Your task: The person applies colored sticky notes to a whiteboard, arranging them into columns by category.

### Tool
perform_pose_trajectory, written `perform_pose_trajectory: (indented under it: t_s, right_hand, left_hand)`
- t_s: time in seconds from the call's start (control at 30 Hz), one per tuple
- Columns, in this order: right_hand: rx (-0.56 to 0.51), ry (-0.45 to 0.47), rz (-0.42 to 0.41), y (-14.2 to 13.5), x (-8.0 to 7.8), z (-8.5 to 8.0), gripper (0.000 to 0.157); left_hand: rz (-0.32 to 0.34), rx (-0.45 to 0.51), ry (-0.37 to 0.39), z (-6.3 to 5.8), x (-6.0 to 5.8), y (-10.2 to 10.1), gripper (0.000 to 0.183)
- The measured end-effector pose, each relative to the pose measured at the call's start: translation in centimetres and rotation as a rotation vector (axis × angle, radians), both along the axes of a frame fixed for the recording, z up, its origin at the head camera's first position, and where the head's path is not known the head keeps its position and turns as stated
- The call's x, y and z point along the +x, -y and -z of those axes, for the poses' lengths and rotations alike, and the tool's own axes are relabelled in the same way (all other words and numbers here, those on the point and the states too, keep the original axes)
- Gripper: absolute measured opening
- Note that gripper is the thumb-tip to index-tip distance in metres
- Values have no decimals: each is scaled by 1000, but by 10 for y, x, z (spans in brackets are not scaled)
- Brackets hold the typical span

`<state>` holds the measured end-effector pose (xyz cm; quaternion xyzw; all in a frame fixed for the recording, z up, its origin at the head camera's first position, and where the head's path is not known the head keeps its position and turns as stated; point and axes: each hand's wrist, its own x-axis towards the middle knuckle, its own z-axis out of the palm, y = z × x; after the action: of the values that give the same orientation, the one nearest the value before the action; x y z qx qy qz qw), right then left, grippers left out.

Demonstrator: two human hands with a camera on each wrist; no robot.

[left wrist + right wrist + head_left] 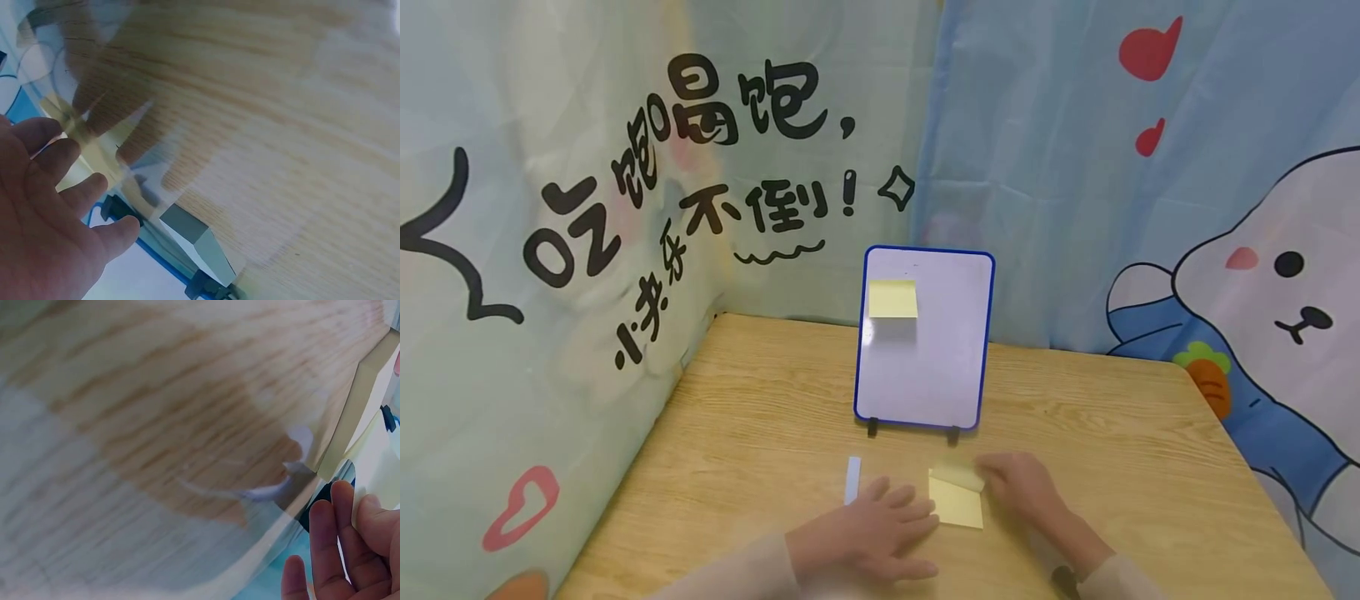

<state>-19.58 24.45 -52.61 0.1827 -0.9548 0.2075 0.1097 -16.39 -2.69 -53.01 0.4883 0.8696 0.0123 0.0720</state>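
Note:
A pad of pale yellow sticky notes (957,507) lies on the wooden table, its top sheet lifted at the far side. My right hand (1024,487) pinches the corner of that yellow sheet (377,459) between thumb and fingers; the sheet bends up from the pad (353,412) in the right wrist view. On the pad's left, my left hand (880,533) is spread palm down, with fingertips at the pad's edge. In the left wrist view the fingers of the left hand (56,206) are straight and apart. Beyond them is a pale, narrow block (194,240).
A blue-framed whiteboard (936,358) stands upright on small black feet behind the pad, with a yellow sticky note (892,299) on its upper left. A pale strip-like piece (852,480) lies just beyond the left hand. Printed curtains (1030,167) enclose the table (775,375).

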Motion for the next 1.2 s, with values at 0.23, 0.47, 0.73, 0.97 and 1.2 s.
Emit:
perform_pose_trajectory:
  t_s: [0.23,0.47,0.73,0.97,1.2]
  right_hand:
    - [-1,10,20,-2,-3,2,13]
    - [-9,14,29,-3,-5,3,13]
    - [-27,-18,18,-5,-7,3,12]
    - [-47,-15,30,-8,-11,7,12]
    - [-77,-34,31,-11,-13,11,12]
  left_hand:
    - [7,1,-10,0,0,0,73]
    - [10,-4,-27,-1,0,0,73]
    - [6,1,-26,1,-1,1,74]
    - [0,-12,-13,2,-2,-1,75]
    - [-5,-15,3,1,-2,-1,76]
